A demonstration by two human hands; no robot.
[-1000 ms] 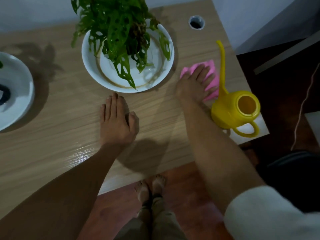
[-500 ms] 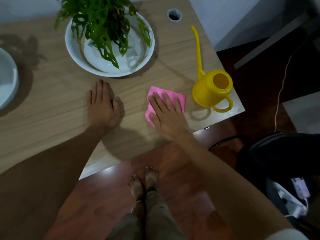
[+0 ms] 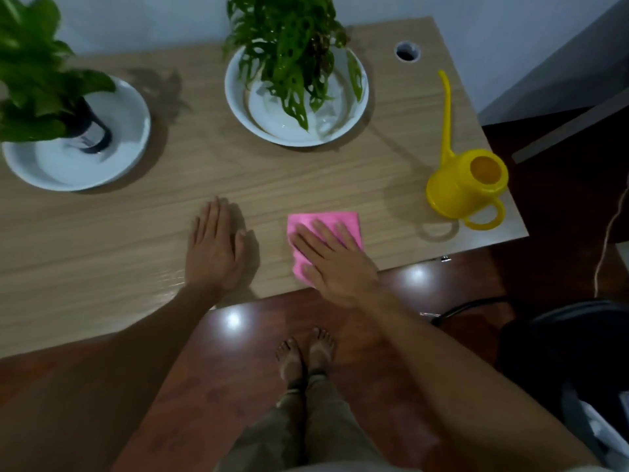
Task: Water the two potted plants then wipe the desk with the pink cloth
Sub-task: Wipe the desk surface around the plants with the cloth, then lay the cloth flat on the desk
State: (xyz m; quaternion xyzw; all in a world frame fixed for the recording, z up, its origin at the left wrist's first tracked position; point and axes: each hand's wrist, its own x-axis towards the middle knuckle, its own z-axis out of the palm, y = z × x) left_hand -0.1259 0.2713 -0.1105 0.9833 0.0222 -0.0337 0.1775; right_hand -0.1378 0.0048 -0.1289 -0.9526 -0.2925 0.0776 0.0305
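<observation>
Pink cloth point(image 3: 325, 229): my right hand point(image 3: 335, 264) presses it flat, fingers spread, grasping nothing.
Left hand point(image 3: 214, 248): flat on the desk point(image 3: 306, 172), released.
Risk: wiping toward 2 o'clock, I could knock the yellow watering can point(image 3: 466, 189) off the edge.

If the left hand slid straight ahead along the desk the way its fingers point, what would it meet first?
The left hand lies flat, fingers pointing toward the wall. Straight on is bare desk, through the gap between the two white dishes; it looks free up to the wall, though the margins are hard to judge.
</observation>
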